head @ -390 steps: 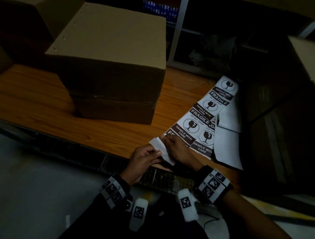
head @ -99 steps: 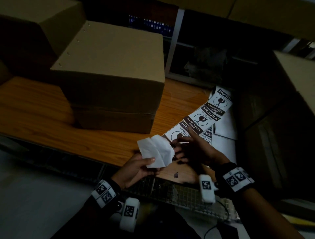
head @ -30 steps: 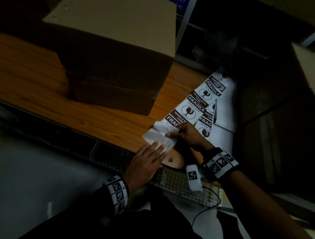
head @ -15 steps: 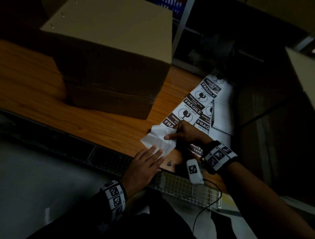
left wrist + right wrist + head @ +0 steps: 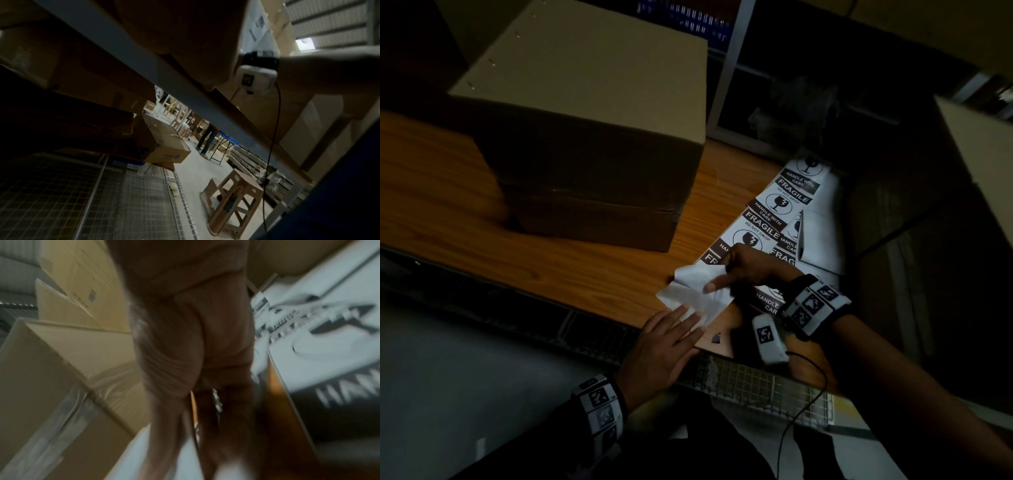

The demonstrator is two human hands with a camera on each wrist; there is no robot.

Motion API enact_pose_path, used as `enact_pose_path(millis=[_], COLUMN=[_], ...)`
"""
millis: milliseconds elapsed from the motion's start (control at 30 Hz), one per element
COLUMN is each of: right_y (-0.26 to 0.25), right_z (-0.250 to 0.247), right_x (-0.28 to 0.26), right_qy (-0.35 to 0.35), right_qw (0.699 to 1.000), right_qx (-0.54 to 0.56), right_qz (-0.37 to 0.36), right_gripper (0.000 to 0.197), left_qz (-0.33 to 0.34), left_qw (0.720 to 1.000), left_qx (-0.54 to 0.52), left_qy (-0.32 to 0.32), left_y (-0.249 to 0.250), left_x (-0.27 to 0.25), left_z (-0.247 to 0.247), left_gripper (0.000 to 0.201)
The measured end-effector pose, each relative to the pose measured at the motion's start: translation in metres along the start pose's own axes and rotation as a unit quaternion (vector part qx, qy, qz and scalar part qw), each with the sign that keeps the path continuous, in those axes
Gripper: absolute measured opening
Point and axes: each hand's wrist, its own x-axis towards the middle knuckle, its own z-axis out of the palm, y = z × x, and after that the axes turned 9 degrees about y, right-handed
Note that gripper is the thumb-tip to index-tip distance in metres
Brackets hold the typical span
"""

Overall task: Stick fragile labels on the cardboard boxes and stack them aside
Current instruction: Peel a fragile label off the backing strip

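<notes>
While our left hand (image 5: 664, 346) lies flat with its fingers straight on the near corner of the crumpled white paper (image 5: 697, 293), we pin that paper to the front edge of the bench (image 5: 585, 274). Our right hand (image 5: 748, 269) rests on the same paper, forefinger stretched out across it; the other fingers are curled under, and we cannot tell whether they pinch a label edge or only press. The right wrist view is too blurred to settle it.

The strip of fragile labels (image 5: 763, 222) trails away from the right hand toward the bench's far right corner, lying flat on the wood, with blank white backing sheets (image 5: 822, 240) just beside it. The cardboard box (image 5: 585, 130) stands well apart to the left, on top of a second box, its visible faces bare.

We judge the labels thin, limp and nearly weightless, with an adhesive face that will cling to itself if it folds. A corner is the place to take one, peeled slowly with the liner pinned down. The box looks stiff and bulky, better lifted with both hands at opposite sides.
</notes>
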Motion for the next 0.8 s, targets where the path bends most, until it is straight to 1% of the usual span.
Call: enact_pose_path(millis=[100, 200, 233, 267, 333, 400, 433, 500, 567, 600, 633, 667, 733, 767, 800], right_y=[-0.002, -0.014, -0.015, -0.017, -0.010, 0.001, 0.007, 0.016, 0.020, 0.022, 0.023, 0.024, 0.026, 0.029, 0.030], right_z=[-0.010, -0.025, -0.031, -0.034, -0.033, -0.024, -0.016, 0.001, 0.018, 0.026, 0.032, 0.037, 0.045, 0.048, 0.050], right_x=[-0.007, -0.018, -0.019, -0.022, -0.025, -0.029, -0.032, -0.041, -0.049, -0.053, -0.056, -0.059, -0.064, -0.065, -0.067], right_qy=[-0.045, -0.081, -0.080, -0.070, -0.040, 0.020, 0.054, 0.117, 0.162, 0.176, 0.192, 0.207, 0.238, 0.255, 0.272], right_qw=[0.999, 0.997, 0.997, 0.997, 0.999, 1.000, 0.998, 0.992, 0.986, 0.984, 0.980, 0.977, 0.968, 0.962, 0.956], right_qx=[-0.019, 0.007, 0.005, -0.011, -0.021, -0.019, -0.022, -0.032, -0.024, -0.010, 0.005, 0.021, 0.058, 0.078, 0.093], right_qz=[-0.011, -0.003, -0.001, 0.000, 0.003, 0.004, 0.000, -0.018, -0.033, -0.037, -0.041, -0.049, -0.058, -0.057, -0.056], right_gripper=[0.049, 0.052, 0.054, 0.050, 0.038, 0.031, 0.028, 0.021, 0.022, 0.024, 0.028, 0.031, 0.037, 0.040, 0.044], left_qz=[0.012, 0.024, 0.027, 0.029, 0.027, 0.013, 0.003, -0.017, -0.033, -0.040, -0.046, -0.052, -0.054, -0.052, -0.050], left_qw=[1.000, 0.999, 0.999, 0.999, 0.999, 1.000, 1.000, 0.999, 0.995, 0.994, 0.995, 0.997, 0.996, 0.990, 0.983], left_qx=[0.004, 0.016, 0.019, 0.022, 0.022, 0.011, 0.001, -0.019, -0.035, -0.039, -0.042, -0.040, -0.034, -0.029, -0.020], left_qy=[-0.015, -0.017, -0.019, -0.024, -0.030, -0.022, -0.006, 0.048, 0.091, 0.091, 0.073, 0.038, -0.068, -0.126, -0.178], left_y=[-0.002, -0.001, 0.000, 0.000, 0.004, 0.010, 0.014, 0.021, 0.022, 0.020, 0.015, 0.011, 0.002, -0.001, -0.003], left_x=[0.003, 0.000, -0.001, -0.002, -0.002, 0.003, 0.007, 0.019, 0.038, 0.049, 0.061, 0.073, 0.094, 0.103, 0.111], left_z=[-0.007, -0.011, -0.013, -0.016, -0.022, -0.031, -0.036, -0.048, -0.060, -0.063, -0.065, -0.064, -0.058, -0.054, -0.049], left_gripper=[0.035, 0.037, 0.039, 0.041, 0.042, 0.041, 0.040, 0.036, 0.030, 0.031, 0.035, 0.043, 0.062, 0.065, 0.062])
